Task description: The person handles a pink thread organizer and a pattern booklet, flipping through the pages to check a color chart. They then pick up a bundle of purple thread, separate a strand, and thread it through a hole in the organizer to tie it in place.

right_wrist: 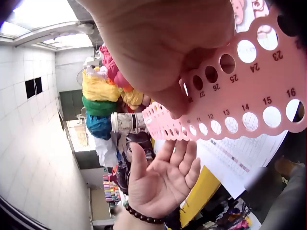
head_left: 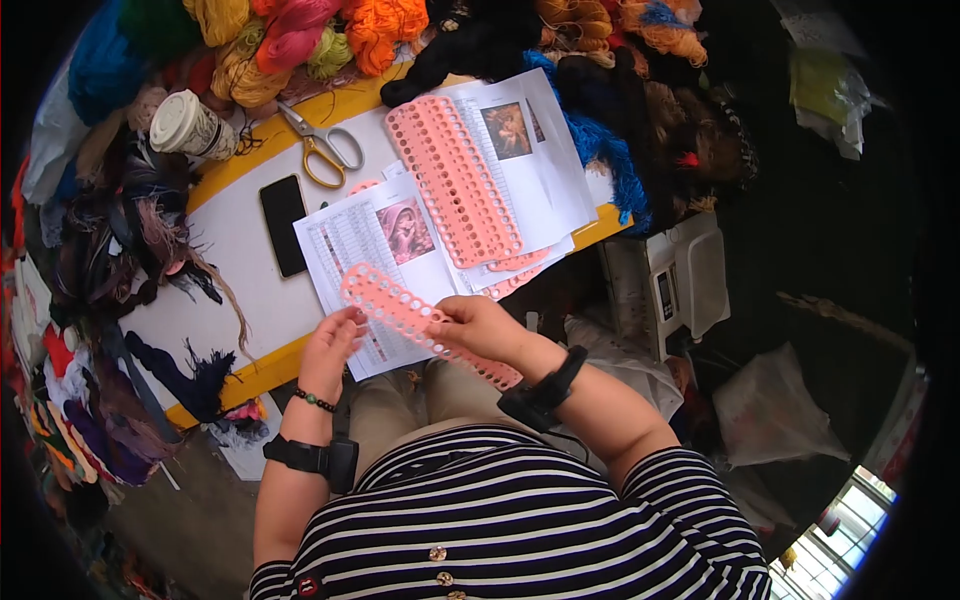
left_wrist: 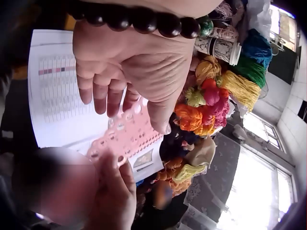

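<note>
My right hand (head_left: 485, 328) pinches a long pink thread organizer card (head_left: 385, 300) near its middle, thumb on top. The card has scalloped edges, round holes along both long sides and printed numbers, which show large in the right wrist view. My left hand (head_left: 335, 345) is by the card's far left end; its palm (right_wrist: 160, 189) faces up with fingers extended in the right wrist view, fingertips close to the card's edge. Under the card lies a printed sheet (head_left: 335, 245) with a chart and a small picture. More pink cards (head_left: 455, 185) lie stacked on other papers beyond it.
A black phone (head_left: 284, 226), scissors (head_left: 325, 150) and a lidded paper cup (head_left: 192, 125) are on the white, yellow-edged table (head_left: 215, 265). Colourful thread bundles (head_left: 300, 40) pile along the back; dark yarn (head_left: 150, 225) hangs at left. A scale (head_left: 665, 285) stands at right.
</note>
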The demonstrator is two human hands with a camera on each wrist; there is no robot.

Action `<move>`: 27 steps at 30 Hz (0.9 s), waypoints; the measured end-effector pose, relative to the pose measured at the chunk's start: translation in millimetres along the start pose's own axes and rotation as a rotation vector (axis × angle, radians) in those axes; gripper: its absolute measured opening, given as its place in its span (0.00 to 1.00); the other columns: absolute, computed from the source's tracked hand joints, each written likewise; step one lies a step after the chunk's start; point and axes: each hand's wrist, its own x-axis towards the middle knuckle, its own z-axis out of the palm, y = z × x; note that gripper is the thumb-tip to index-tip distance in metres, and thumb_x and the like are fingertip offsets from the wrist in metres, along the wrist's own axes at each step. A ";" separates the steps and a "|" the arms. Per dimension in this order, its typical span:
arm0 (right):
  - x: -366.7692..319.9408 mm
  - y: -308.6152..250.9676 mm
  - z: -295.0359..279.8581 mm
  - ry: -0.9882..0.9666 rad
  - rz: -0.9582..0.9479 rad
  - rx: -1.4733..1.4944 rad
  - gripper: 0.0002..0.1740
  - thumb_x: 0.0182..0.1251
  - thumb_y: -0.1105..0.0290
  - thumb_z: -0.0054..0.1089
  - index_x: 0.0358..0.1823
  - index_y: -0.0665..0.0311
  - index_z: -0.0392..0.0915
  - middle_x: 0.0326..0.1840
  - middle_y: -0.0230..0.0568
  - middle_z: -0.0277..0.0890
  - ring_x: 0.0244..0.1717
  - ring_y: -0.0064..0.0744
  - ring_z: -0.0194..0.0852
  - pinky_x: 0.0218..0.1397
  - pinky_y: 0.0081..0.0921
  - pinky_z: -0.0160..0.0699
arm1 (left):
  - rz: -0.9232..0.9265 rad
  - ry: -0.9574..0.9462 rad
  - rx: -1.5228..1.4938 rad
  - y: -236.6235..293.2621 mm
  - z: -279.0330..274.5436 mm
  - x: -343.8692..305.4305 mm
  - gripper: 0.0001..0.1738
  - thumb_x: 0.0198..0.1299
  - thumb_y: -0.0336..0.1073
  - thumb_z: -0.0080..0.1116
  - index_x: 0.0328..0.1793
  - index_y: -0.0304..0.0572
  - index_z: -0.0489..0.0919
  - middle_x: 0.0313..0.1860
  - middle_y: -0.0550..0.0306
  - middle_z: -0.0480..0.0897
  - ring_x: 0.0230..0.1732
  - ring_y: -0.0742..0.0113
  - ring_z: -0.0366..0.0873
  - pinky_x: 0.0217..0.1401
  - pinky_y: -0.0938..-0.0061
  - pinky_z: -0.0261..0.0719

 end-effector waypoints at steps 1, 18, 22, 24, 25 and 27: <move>3.1 -3.9 5.3 -0.002 -0.034 -0.058 0.14 0.65 0.61 0.66 0.42 0.67 0.82 0.28 0.42 0.80 0.30 0.29 0.76 0.38 0.30 0.75 | -0.067 -0.125 -0.117 11.1 11.5 -8.9 0.19 0.68 0.39 0.61 0.61 0.38 0.75 0.52 0.56 0.81 0.54 0.69 0.78 0.59 0.72 0.76; 32.9 43.3 -139.2 0.924 0.365 -0.672 0.45 0.45 0.51 0.76 0.64 0.67 0.70 0.55 0.54 0.76 0.58 0.56 0.74 0.60 0.46 0.75 | -0.210 0.123 -0.219 2.5 -3.3 -21.1 0.10 0.73 0.41 0.53 0.54 0.48 0.75 0.43 0.64 0.83 0.39 0.74 0.82 0.38 0.78 0.79; 34.5 45.3 -139.1 0.998 0.291 -0.665 0.35 0.46 0.55 0.74 0.55 0.65 0.77 0.50 0.51 0.78 0.54 0.54 0.77 0.57 0.45 0.77 | -0.213 0.133 -0.240 -10.0 -8.9 -19.7 0.10 0.72 0.41 0.54 0.54 0.49 0.75 0.40 0.65 0.82 0.37 0.74 0.81 0.38 0.78 0.78; 32.2 40.9 -136.2 1.015 0.124 -0.652 0.25 0.50 0.61 0.71 0.49 0.63 0.80 0.47 0.48 0.79 0.50 0.52 0.78 0.53 0.44 0.78 | -0.213 0.142 -0.230 -10.3 -7.8 -19.6 0.10 0.72 0.41 0.54 0.54 0.49 0.75 0.39 0.66 0.81 0.36 0.74 0.80 0.38 0.77 0.78; 28.9 37.9 -131.0 0.989 -0.006 -0.630 0.20 0.51 0.64 0.69 0.45 0.63 0.80 0.46 0.46 0.79 0.49 0.51 0.78 0.51 0.44 0.78 | -0.211 0.147 -0.218 -8.6 -5.7 -19.0 0.10 0.72 0.41 0.54 0.54 0.50 0.75 0.38 0.66 0.81 0.36 0.74 0.80 0.39 0.77 0.78; 17.2 10.8 -105.5 0.963 -0.273 -0.669 0.11 0.58 0.74 0.62 0.44 0.60 0.80 0.45 0.45 0.80 0.44 0.51 0.80 0.45 0.40 0.80 | -0.222 0.162 -0.208 -3.7 0.8 -18.6 0.09 0.72 0.42 0.55 0.53 0.50 0.75 0.38 0.67 0.80 0.37 0.74 0.80 0.39 0.77 0.78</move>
